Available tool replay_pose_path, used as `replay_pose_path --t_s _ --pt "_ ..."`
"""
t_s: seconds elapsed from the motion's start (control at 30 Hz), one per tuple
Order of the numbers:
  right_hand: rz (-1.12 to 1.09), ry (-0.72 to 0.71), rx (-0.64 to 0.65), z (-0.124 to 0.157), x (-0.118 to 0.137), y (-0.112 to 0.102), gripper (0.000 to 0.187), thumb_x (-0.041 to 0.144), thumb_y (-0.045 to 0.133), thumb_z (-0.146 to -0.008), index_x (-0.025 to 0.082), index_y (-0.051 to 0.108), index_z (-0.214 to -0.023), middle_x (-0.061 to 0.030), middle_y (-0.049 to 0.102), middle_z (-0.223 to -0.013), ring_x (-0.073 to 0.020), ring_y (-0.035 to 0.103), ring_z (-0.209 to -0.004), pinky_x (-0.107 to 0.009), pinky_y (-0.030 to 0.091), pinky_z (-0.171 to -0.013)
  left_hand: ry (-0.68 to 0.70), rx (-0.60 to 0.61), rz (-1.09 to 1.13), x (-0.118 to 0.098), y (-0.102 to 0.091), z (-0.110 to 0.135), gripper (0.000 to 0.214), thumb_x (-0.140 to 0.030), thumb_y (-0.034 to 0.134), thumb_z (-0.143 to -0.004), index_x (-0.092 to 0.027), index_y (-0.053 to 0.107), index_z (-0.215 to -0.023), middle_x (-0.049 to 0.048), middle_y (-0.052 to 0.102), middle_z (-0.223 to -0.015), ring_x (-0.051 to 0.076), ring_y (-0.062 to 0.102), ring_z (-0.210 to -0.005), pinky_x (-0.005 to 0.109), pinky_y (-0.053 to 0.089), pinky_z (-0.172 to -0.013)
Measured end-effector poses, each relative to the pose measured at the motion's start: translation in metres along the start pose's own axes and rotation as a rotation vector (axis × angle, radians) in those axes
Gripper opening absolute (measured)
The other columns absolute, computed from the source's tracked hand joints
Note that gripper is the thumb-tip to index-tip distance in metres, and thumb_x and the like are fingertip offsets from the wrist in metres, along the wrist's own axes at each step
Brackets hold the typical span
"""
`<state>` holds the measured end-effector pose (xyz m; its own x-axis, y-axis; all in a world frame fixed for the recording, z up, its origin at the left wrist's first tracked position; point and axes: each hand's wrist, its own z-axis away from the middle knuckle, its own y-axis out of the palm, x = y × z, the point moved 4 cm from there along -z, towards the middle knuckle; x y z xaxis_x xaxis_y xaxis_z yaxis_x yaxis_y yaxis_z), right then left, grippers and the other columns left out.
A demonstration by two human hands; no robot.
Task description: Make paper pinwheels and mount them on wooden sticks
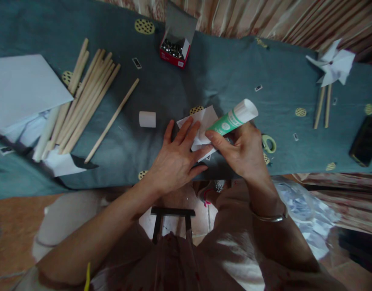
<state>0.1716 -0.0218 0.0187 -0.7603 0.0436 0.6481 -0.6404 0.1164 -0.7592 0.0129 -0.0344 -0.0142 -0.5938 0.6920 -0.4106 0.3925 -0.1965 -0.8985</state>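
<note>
My right hand (pixel 239 151) is closed around a green and white glue stick (pixel 233 119), its tip pointing down at a folded white paper piece (pixel 204 119) on the blue-grey cloth (pixel 161 93). My left hand (pixel 175 155) lies flat with its fingers spread, pressing the paper down from the left. The glue stick's white cap (pixel 147 119) lies on the cloth just left of that hand.
A bundle of wooden sticks (pixel 83 101) and white paper sheets (pixel 19 87) lie at the left. A red box of metal pins (pixel 174 50) stands at the back. A paper pinwheel (pixel 333 64), two sticks (pixel 323 106) and a black phone (pixel 365 141) are at the right. Scissors (pixel 268 143) lie beside my right hand.
</note>
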Motion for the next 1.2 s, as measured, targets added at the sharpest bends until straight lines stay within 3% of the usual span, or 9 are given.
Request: replay_pose_path --t_s 0.23,0.5,0.7,0.87,1.2 --pt "0.008 0.019 -0.026 0.000 -0.008 -0.003 0.034 0.055 0.070 -0.080 0.023 0.059 -0.079 -0.0022 0.062 -0.065 -0.0202 0.058 -0.059 -0.037 0.048 -0.058 0.000 0.005 -0.001 0.000 0.001 0.000 0.050 -0.048 0.063 -0.089 -0.030 0.054 -0.136 0.0152 0.033 -0.159 0.041 0.025 -0.148 0.072 0.016 -0.114" --pt "-0.050 0.041 -0.014 -0.001 -0.005 0.001 0.032 0.052 0.068 -0.081 0.022 0.062 -0.088 -0.0039 0.066 -0.076 -0.0222 0.063 -0.071 -0.039 0.052 -0.066 0.000 -0.012 -0.015 0.000 0.002 0.001 0.051 -0.049 0.063 -0.089 -0.032 0.054 -0.136 0.0131 0.033 -0.159 0.040 0.024 -0.148 0.071 0.017 -0.114" --pt "0.000 -0.042 -0.014 0.002 0.002 0.003 0.031 0.047 0.068 -0.084 0.018 0.065 -0.096 -0.0072 0.068 -0.085 -0.0255 0.066 -0.085 -0.042 0.053 -0.077 -0.003 -0.001 -0.005 0.000 0.001 0.000 0.048 -0.048 0.061 -0.090 -0.029 0.056 -0.134 0.0141 0.034 -0.159 0.040 0.025 -0.148 0.071 0.016 -0.115" --pt "-0.006 -0.110 0.050 0.002 0.002 0.002 0.027 0.045 0.065 -0.086 0.020 0.065 -0.098 -0.0080 0.071 -0.091 -0.0258 0.066 -0.089 -0.041 0.053 -0.080 0.009 -0.022 -0.005 0.000 0.001 0.000 0.050 -0.048 0.063 -0.089 -0.028 0.057 -0.134 0.0152 0.036 -0.157 0.042 0.026 -0.147 0.072 0.016 -0.114" --pt "-0.033 -0.134 0.238 -0.010 0.003 -0.004 0.017 0.039 0.069 -0.083 0.025 0.066 -0.093 -0.0039 0.068 -0.080 -0.0268 0.067 -0.082 -0.042 0.053 -0.074 -0.003 -0.016 0.020 0.001 0.001 0.001 0.053 -0.050 0.060 -0.091 -0.032 0.050 -0.140 0.0098 0.030 -0.162 0.039 0.023 -0.149 0.070 0.013 -0.116"
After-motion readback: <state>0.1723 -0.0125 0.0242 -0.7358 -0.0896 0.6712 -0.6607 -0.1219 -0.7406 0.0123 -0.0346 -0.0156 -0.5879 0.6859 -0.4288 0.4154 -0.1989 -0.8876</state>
